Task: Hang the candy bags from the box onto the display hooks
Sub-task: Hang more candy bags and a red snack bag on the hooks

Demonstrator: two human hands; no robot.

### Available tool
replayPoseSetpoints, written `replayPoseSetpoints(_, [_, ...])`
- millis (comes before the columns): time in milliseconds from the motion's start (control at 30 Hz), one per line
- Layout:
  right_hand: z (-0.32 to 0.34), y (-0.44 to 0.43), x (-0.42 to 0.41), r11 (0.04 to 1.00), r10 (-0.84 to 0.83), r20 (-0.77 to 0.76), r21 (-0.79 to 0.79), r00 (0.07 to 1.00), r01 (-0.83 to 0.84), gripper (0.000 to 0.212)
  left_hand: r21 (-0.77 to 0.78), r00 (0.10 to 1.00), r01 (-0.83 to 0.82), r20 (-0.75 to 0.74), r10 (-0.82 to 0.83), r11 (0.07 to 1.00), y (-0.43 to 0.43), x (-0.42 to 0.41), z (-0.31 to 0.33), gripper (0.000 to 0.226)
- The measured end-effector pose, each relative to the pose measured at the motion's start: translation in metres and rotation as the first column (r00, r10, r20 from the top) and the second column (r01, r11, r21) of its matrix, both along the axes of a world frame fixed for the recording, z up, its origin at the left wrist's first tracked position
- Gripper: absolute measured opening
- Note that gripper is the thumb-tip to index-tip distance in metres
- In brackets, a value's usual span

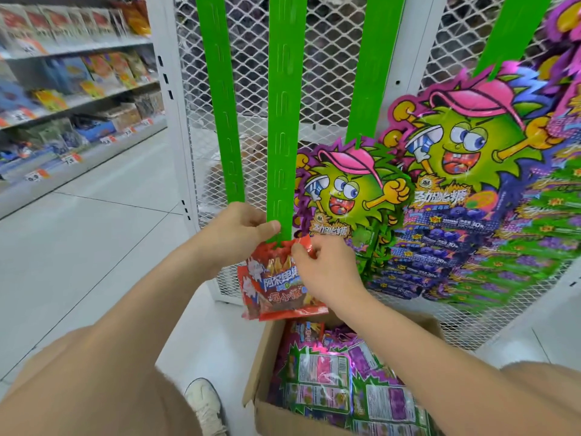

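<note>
Head view. Three flat green plastic strips hang down a white expanded-metal mesh panel [251, 73], each strip punched with long vertical slots and tabs. Left hand [242, 228]: fingers curled, thumb across the front, pinching the lower end of the middle strip [284, 121]. Right hand [323, 265]: thumb and fingertips nipped onto the crinkled top edge of a red bag [273, 287], right at the strip's bottom tab; whether the bag is hooked on cannot be told. The red bag is glossy foil, roughly rectangular, with blue and white print, and hangs below both hands above the box; another red edge shows behind it. Box [270, 413]: brown corrugated cardboard, flaps open, on the floor at bottom centre, packed with shiny purple and green packs [330, 372] lying back-side up with white label panels. To the right, jagged die-cut foil bags [456, 184] with a green spiky cartoon figure in a pink cap hang overlapped against the mesh. At left, blurred white shelves [78, 89] of packets. Pale tiled floor, and a white shoe [204, 404] beside the box.
</note>
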State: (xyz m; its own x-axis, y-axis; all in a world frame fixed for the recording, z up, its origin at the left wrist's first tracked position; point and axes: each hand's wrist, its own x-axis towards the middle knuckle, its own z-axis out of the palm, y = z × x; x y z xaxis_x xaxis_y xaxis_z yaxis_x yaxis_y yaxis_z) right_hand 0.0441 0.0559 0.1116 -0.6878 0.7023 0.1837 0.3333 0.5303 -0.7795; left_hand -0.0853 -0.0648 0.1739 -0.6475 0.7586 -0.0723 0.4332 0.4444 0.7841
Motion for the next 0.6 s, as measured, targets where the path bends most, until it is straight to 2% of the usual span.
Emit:
replayPoseSetpoints(100, [-0.001, 0.005, 0.0, 0.996, 0.02, 0.033, 0.085, 0.999, -0.023, 0.051, -0.028, 0.968, 0.013, -0.249, -0.02, 1.0, 0.0, -0.002, -0.006, 0.044])
replayPoseSetpoints(133, [-0.001, 0.007, 0.001, 0.99, 0.025, 0.056, 0.136, 0.998, -0.033, 0.048, -0.025, 0.941, 0.026, -0.337, -0.032, 0.999, 0.001, -0.001, -0.009, 0.037])
replayPoseSetpoints(200, [0.001, 0.011, 0.006, 0.963, 0.014, 0.114, 0.267, 0.993, -0.044, 0.038, -0.038, 0.879, 0.0, -0.477, -0.018, 0.999, 0.003, 0.001, -0.017, 0.007])
replayPoseSetpoints(267, [0.005, 0.015, 0.015, 0.936, -0.016, 0.184, 0.348, 0.983, -0.05, 0.024, -0.046, 0.776, -0.097, -0.629, 0.047, 0.994, 0.005, 0.009, -0.022, 0.041])
replayPoseSetpoints(300, [0.007, 0.018, 0.021, 0.928, -0.033, 0.225, 0.37, 0.974, -0.054, 0.024, 0.004, 0.717, -0.14, -0.689, 0.105, 0.99, 0.007, 0.012, -0.024, 0.053])
replayPoseSetpoints(367, [0.008, 0.026, 0.035, 0.916, 0.001, 0.316, 0.38, 0.949, -0.127, 0.03, 0.117, 0.598, -0.153, -0.779, 0.186, 0.981, 0.01, 0.018, -0.022, 0.05])
replayPoseSetpoints(400, [0.007, 0.03, 0.044, 0.913, 0.038, 0.37, 0.365, 0.928, -0.183, 0.03, 0.125, 0.601, -0.11, -0.782, 0.166, 0.986, 0.012, 0.022, -0.024, 0.042])
replayPoseSetpoints(433, [0.008, 0.034, 0.053, 0.913, 0.079, 0.435, 0.33, 0.897, -0.24, 0.028, 0.094, 0.68, -0.037, -0.727, 0.094, 0.995, 0.016, 0.026, -0.028, 0.034])
replayPoseSetpoints(500, [0.009, 0.041, 0.069, 0.898, 0.161, 0.573, 0.254, 0.803, -0.361, 0.022, -0.097, 0.823, 0.115, -0.548, -0.15, 0.989, 0.026, 0.038, -0.042, 0.019])
replayPoseSetpoints(533, [0.008, 0.045, 0.076, 0.879, 0.197, 0.642, 0.22, 0.741, -0.424, 0.022, -0.233, 0.83, 0.206, -0.472, -0.296, 0.95, 0.032, 0.044, -0.051, 0.015])
replayPoseSetpoints(600, [0.003, 0.055, 0.089, 0.838, 0.265, 0.753, 0.129, 0.602, -0.53, 0.023, -0.47, 0.761, 0.368, -0.344, -0.55, 0.803, 0.05, 0.057, -0.076, 0.009])
